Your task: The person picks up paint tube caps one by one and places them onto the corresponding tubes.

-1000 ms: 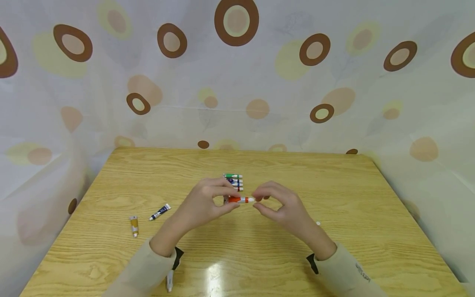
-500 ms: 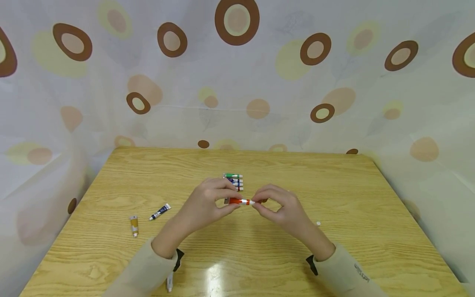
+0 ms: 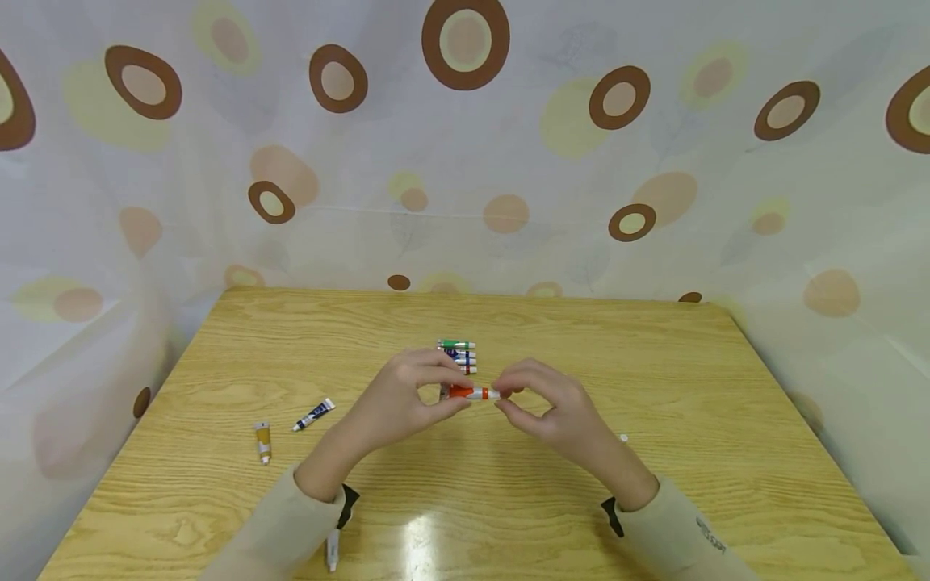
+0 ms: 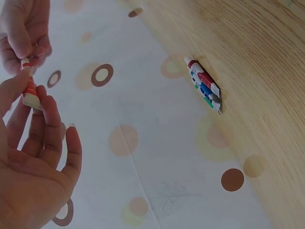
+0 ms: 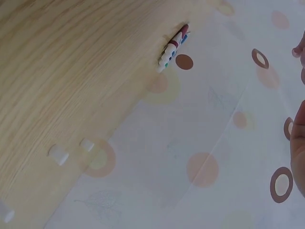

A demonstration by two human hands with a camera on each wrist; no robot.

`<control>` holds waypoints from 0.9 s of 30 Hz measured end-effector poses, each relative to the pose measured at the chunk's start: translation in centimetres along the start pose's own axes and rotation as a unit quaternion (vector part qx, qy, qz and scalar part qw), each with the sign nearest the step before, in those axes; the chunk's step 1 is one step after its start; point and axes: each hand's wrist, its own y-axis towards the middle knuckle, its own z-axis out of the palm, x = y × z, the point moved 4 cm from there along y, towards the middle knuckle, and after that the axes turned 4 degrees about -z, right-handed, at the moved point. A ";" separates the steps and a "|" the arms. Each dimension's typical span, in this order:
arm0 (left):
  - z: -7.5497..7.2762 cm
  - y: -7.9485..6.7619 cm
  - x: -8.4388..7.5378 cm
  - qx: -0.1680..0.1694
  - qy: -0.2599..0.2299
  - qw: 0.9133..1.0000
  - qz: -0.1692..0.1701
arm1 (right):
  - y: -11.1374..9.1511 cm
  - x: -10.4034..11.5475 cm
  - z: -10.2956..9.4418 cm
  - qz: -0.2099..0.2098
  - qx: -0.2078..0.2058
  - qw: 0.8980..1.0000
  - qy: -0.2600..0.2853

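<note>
In the head view, my left hand point(image 3: 395, 395) holds an orange-red paint tube point(image 3: 462, 393) level above the table, thumb below it and fingers above. The tube's white cap end point(image 3: 493, 394) points right. My right hand point(image 3: 565, 407) has thumb and index fingertips pinching the tip of that end. From the left wrist view, the flat crimped end of the paint tube point(image 4: 31, 98) shows between my left thumb and fingers, with the right hand point(image 4: 26, 33) at the opposite end. Only an edge of a hand point(image 5: 299, 157) appears in the right wrist view.
Behind the hands lies a row of several paint tubes point(image 3: 458, 344). A dark blue tube point(image 3: 314, 414) and an ochre tube point(image 3: 263, 442) lie left; a white-ended tube point(image 3: 332, 550) is by the left sleeve. Loose white caps point(image 5: 58, 155) sit on the wooden table point(image 3: 654, 347).
Over the last second, my right fingertips have closed in on the tube's white end and shifted slightly there. The tube has tilted a little and levelled again. Nothing on the table has moved.
</note>
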 end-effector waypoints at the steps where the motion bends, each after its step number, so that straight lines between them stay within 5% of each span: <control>1: 0.0 0.0 0.0 0.000 -0.003 1.000 0.001 | 0.0 0.0 0.0 -0.004 0.000 1.000 0.000; 14: 0.2 0.0 -0.5 -0.060 0.070 0.992 0.086 | -0.1 -0.1 0.0 0.003 -0.017 1.000 0.006; 27: 0.3 0.0 -0.4 -0.030 0.032 0.998 0.042 | -0.1 0.0 -0.4 -0.020 -0.015 1.000 0.001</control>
